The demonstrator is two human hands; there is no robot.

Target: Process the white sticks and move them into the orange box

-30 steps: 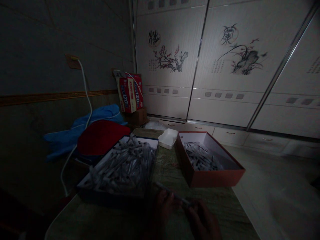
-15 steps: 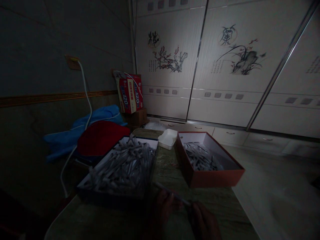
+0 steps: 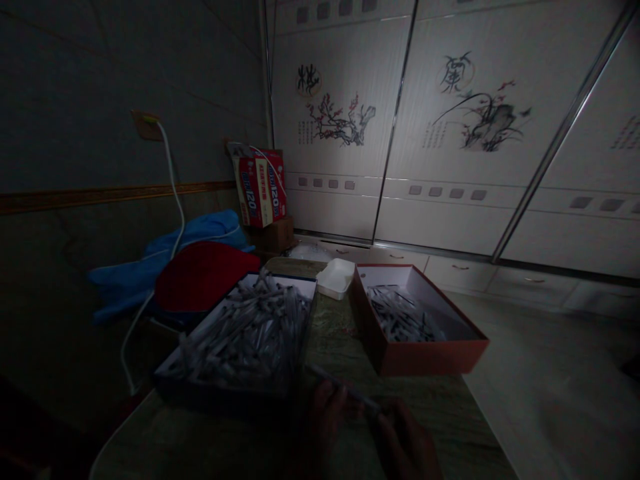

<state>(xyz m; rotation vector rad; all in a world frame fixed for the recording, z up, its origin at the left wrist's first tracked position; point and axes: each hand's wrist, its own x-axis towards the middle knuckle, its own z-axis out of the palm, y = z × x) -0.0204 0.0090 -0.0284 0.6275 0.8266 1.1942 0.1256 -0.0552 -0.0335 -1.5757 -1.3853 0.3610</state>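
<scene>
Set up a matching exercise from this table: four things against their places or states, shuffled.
1 pen
2 dark box
3 red box
4 white tray

A between the two boxes, at the far end
B heaped full of pens
C only partly filled
D held by left hand and right hand

Pairs: 1-D, 2-B, 3-C, 4-A

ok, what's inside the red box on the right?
A loose heap of pen-like sticks lies along the left side of the red box; its white floor shows on the right. The near wall hides the front floor.
</scene>
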